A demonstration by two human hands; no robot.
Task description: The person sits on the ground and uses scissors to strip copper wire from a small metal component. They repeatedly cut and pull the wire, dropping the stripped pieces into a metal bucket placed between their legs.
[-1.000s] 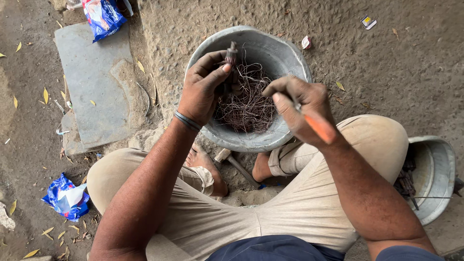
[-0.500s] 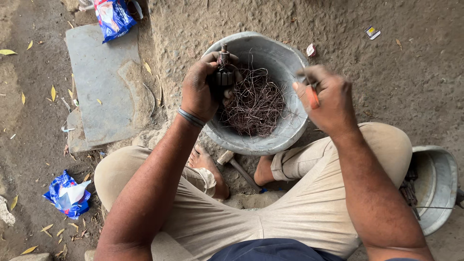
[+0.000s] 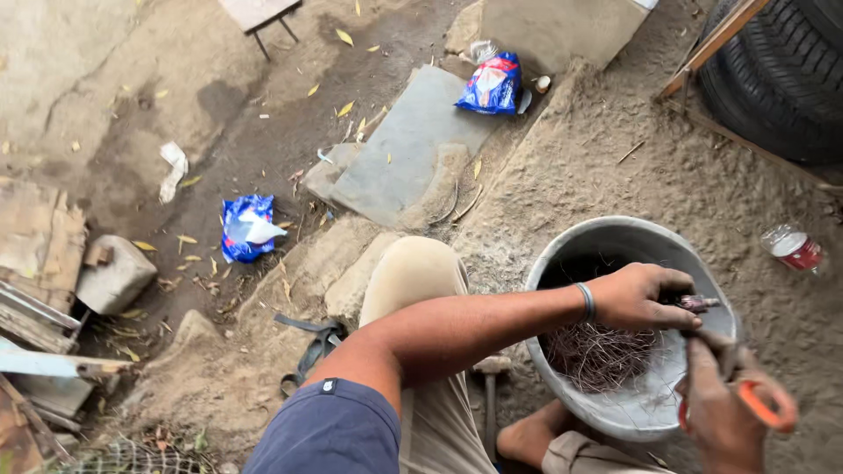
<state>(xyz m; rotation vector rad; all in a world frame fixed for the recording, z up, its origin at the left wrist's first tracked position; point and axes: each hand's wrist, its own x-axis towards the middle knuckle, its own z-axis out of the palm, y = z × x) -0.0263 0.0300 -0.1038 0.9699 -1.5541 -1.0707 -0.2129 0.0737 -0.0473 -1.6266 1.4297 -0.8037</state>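
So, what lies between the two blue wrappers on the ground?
In the head view, a flat grey stone slab lies between the blue wrapper at left and the blue wrapper farther up, with scattered yellow leaves.

One head-worn camera looks steeply down from above the person's shoulders, tilted toward their left. The left hand (image 3: 637, 298) and right hand (image 3: 724, 408) sit close, low at the right edge; dirt ground spreads left and beyond them.
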